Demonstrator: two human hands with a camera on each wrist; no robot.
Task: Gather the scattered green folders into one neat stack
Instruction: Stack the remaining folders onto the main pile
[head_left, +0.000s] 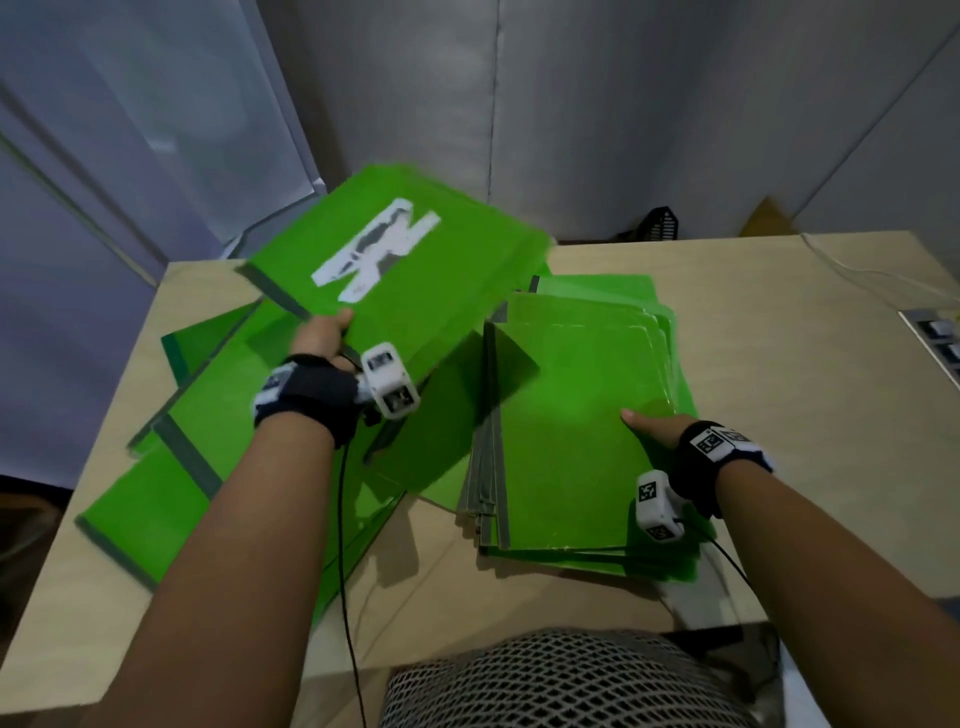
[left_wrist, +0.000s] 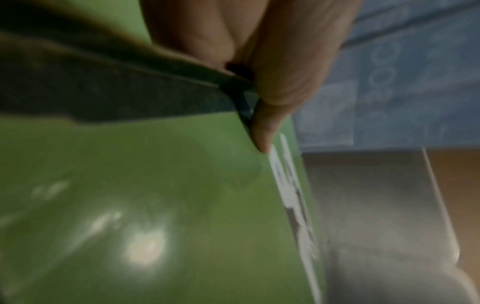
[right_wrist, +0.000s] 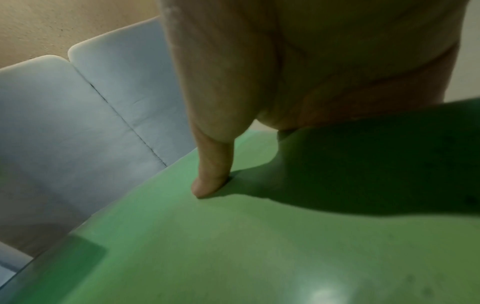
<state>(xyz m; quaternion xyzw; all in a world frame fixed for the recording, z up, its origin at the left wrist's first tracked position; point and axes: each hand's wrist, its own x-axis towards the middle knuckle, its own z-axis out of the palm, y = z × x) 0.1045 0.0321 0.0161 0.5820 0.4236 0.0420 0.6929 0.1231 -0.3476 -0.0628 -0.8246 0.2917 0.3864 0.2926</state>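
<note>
My left hand pinches the near edge of a green folder with a torn white label and holds it tilted above the table. In the left wrist view the thumb lies on the labelled face of this folder, beside its dark spine. A stack of green folders lies at the right. My right hand holds its right edge. The thumb lies on the top folder; the fingers are hidden under the edge. Several more green folders lie overlapped at the left.
The wooden table has a white cable and a switch panel at its right side. A black basket sits behind the far edge. Grey padded walls stand close behind and to the left.
</note>
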